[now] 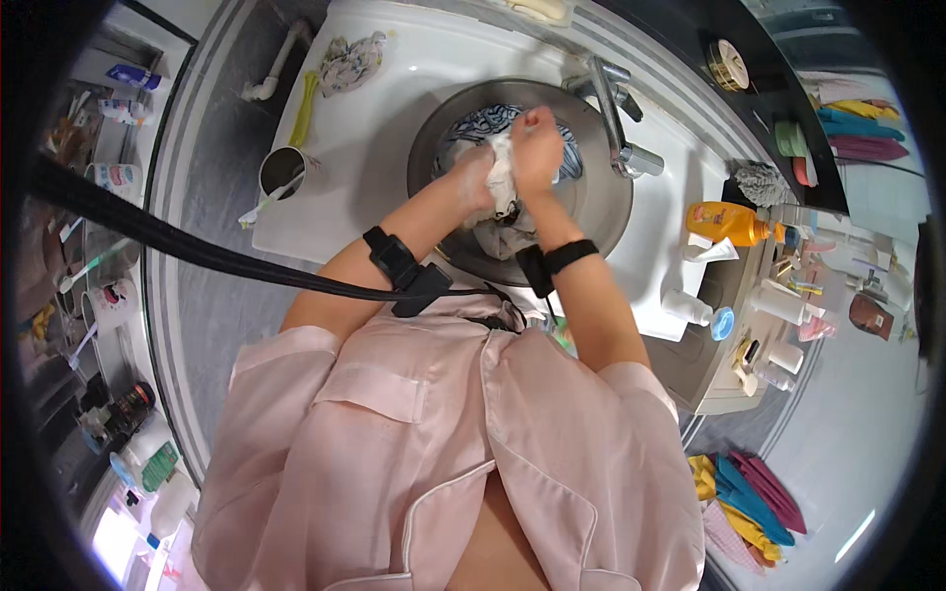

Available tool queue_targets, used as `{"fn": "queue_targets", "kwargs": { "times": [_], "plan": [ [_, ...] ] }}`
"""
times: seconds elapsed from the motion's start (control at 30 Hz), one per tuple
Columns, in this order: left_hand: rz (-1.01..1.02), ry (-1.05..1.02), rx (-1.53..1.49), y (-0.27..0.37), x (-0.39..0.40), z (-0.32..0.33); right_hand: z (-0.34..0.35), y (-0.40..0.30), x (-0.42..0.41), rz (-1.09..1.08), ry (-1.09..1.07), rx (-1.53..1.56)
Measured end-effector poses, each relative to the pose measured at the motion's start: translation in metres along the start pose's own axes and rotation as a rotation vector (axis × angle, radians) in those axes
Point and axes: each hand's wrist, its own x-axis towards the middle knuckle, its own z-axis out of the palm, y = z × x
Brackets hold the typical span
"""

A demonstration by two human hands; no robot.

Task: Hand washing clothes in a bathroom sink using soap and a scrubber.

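Note:
Over a round metal basin (pixel 617 221), my left hand (pixel 473 177) grips a bunched white cloth (pixel 502 173). My right hand (pixel 538 148) is closed on the same cloth, its fist blurred and slightly higher in the view. Beneath both hands, a blue-and-white striped cloth (pixel 484 122) lies in the basin. A greyish wet part of fabric (pixel 506 236) hangs toward the near rim; whether it belongs to the white cloth I cannot tell. Some of the cloth is hidden behind my hands. The chrome faucet (pixel 610 118) stands at the basin's far right.
The basin sits on a white washstand (pixel 369 148). On its left are a cup (pixel 284 173) with a toothbrush, a yellow-green handled tool (pixel 304 111) and a crumpled patterned cloth (pixel 353 63). An orange bottle (pixel 724 223) and a white bottle (pixel 686 306) lie right. A black strap (pixel 207 255) crosses leftward.

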Motion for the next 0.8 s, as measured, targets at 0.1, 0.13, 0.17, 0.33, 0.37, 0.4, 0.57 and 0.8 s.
{"fn": "queue_targets", "kwargs": {
  "times": [0.1,0.13,0.17,0.33,0.37,0.4,0.57,0.8],
  "plan": [
    [-0.001,-0.103,0.121,0.013,0.001,-0.007,-0.001,0.036,0.014,0.07,0.023,0.134],
    [0.066,-0.011,0.244,0.023,-0.005,0.009,0.001,0.053,0.023,0.096,0.021,0.306],
    [0.006,0.072,0.299,0.034,-0.022,0.021,0.001,0.064,0.023,0.262,-0.036,0.492],
    [0.067,-0.174,0.35,0.064,-0.029,0.001,-0.023,0.077,0.008,0.652,-0.148,0.664],
    [0.122,-0.173,0.425,0.065,-0.03,0.006,-0.023,0.085,0.002,0.515,-0.158,0.53],
    [0.178,-0.175,0.501,0.066,-0.031,0.011,-0.023,0.093,-0.001,0.379,-0.167,0.395],
    [0.246,-0.1,0.711,0.064,-0.041,0.024,-0.054,0.016,-0.008,0.141,-0.392,0.504],
    [0.376,-0.055,1.156,0.068,-0.047,0.031,-0.07,0.018,-0.002,0.28,-0.602,0.794]
  ]
}}
